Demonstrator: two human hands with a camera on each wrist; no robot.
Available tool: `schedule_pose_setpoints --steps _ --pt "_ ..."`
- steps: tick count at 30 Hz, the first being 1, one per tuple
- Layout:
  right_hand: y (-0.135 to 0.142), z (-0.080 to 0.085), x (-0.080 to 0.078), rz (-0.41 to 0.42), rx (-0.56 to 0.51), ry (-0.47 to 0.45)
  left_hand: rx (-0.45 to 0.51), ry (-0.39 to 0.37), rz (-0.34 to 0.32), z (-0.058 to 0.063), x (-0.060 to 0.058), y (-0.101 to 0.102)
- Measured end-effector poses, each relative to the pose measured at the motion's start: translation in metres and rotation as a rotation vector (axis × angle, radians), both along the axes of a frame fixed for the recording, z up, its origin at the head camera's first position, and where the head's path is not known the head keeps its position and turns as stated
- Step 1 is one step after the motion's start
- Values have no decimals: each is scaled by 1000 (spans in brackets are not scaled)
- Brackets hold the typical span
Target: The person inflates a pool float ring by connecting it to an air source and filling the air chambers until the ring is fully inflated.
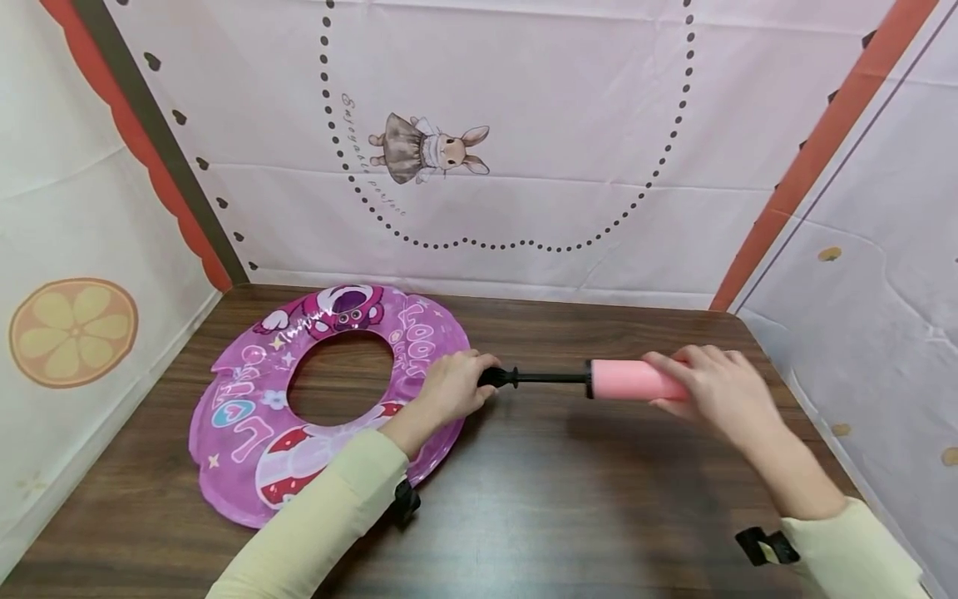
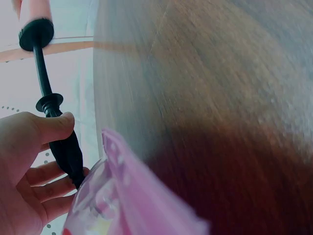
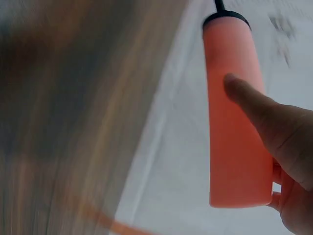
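A hand air pump spans the space between my two hands above the table. My right hand (image 1: pixel 722 391) grips its pink barrel (image 3: pixel 234 127), thumb along the side. A thin black rod (image 1: pixel 554 378) runs out of the barrel toward the left. My left hand (image 1: pixel 454 387) holds the black end piece (image 2: pixel 67 152) between thumb and fingers. The purple inflatable swim ring (image 1: pixel 247 449), printed with a bear and letters, lies under my left hand and forearm. In the left wrist view the black tip meets the ring's film (image 2: pixel 142 191); whether it sits in a valve is hidden.
The dark wooden table (image 1: pixel 524 516) has printed cloth walls at the back (image 1: pixel 561 125), left (image 1: pixel 67 208) and right (image 1: pixel 891 316). Black straps (image 1: pixel 404 503) sit at both sleeves. The ring takes up the left part of the table.
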State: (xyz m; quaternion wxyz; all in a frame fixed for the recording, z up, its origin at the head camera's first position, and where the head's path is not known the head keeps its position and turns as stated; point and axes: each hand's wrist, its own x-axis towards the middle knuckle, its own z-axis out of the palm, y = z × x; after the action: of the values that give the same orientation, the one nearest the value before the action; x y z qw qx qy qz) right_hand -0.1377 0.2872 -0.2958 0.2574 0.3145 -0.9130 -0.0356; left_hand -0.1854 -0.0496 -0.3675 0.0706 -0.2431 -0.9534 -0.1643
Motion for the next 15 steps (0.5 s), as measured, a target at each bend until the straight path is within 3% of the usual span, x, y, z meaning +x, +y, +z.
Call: schedule_pose_setpoints --steps 7,15 --pt "-54 -11 -9 11 84 27 42 14 -16 -2 1 3" --pt "-80 -19 -16 19 77 77 58 -19 7 3 2 3"
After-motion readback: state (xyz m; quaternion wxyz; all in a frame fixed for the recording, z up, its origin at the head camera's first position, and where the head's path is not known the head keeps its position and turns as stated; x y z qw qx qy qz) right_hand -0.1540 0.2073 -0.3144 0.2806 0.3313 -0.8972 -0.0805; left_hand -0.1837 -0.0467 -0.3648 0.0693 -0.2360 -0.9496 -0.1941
